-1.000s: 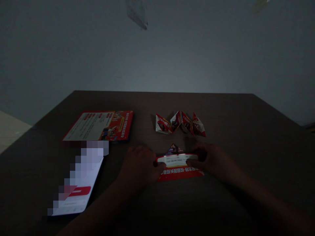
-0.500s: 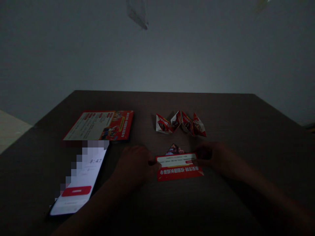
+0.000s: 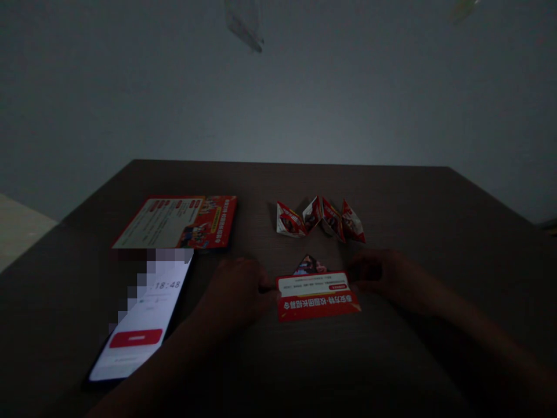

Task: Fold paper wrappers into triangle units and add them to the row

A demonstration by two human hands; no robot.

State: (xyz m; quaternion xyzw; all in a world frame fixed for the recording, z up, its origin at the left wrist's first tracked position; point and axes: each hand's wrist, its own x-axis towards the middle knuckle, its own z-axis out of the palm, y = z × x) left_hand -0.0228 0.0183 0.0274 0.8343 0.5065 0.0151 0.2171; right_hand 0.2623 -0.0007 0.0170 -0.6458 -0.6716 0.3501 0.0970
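Observation:
A partly folded red and white paper flyer [image 3: 317, 296] lies on the dark table [image 3: 391, 191] in front of me. My left hand [image 3: 237, 290] rests at its left edge, fingers curled, fingertips touching the paper. At the flyer's upper right corner sits my right hand [image 3: 383, 276], fingers bent and pinching the corner. Behind the flyer, several small folded paper pieces [image 3: 321, 219] stand in a row. The room is very dim.
A lit phone [image 3: 143, 319] showing a timer lies at the left front. Behind it a flat red and white flyer [image 3: 178, 222] lies on the table. A pale wall rises behind the table's far edge.
Both hands have slid outward from the middle of the flyer to its left and right edges, uncovering the white strip. The phone's timer has ticked on.

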